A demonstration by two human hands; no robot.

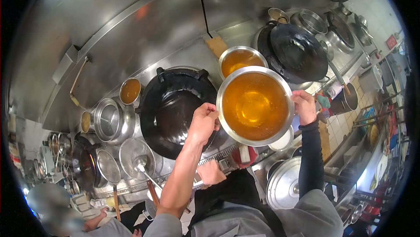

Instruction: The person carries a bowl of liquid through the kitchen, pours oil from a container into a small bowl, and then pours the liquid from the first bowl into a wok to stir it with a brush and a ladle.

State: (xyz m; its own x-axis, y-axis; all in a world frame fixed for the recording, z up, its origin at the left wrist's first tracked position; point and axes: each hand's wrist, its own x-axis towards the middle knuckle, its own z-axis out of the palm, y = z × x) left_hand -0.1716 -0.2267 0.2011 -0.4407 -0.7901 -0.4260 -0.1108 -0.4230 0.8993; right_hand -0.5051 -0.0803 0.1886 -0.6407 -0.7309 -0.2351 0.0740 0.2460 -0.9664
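Observation:
A wide metal bowl full of clear amber liquid is held up between my two hands. My left hand pinches its left rim, and my right hand grips the right rim with fingers closed. Just behind it stands another metal bowl with similar amber liquid, partly hidden by the held one. To the left of the held bowl, beside my left hand, a large black wok sits on the stove. A pale cloth lies below my left wrist, near the counter edge.
Another black wok leans at the back right. A strainer with a ladle, a metal pot and a small bowl of brown liquid stand left. A large metal lid is by my right arm. Another person is at lower left.

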